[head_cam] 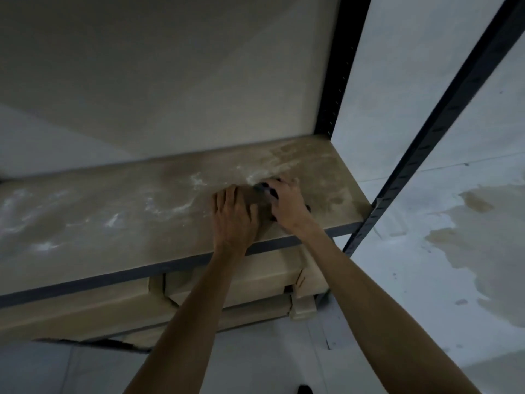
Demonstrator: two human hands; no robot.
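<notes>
1. Your left hand (pixel 231 214) lies flat on the shelf (pixel 113 200), well left of the front post (pixel 426 155). Its fingers are straight and grip nothing. Use it as a brace and press down, so the board does not rock while you work.
2. The dark tool (pixel 267 190) sits just right of that hand, near the post and towards the shelf's front edge. It is too blurred to tell what kind of tool it is.
3. Your right hand (pixel 287 203) covers the tool with its fingers curled over the top. This looks like a firm hold, and the job looks like scrubbing dust off the board.
4. Push the tool flat, in overlapping strokes. I would work away from the post towards the white streaks (pixel 181 207) further left, since the board there looks dirtiest.
5. Go gently near the front edge, or the tool may slip off and grit will fall onto the boxes (pixel 227 282) below.
6. The shelf is a pale, dusty board with smeared white patches, and it looks browner close to the post.
7. A back post (pixel 338 66), dark and punched with holes, stands behind and left of the front one.
8. Right of the post there is a pale wall (pixel 426 81) with a large brownish stain (pixel 483 237) low down. The light is dim, so check your strokes by feel.
</notes>
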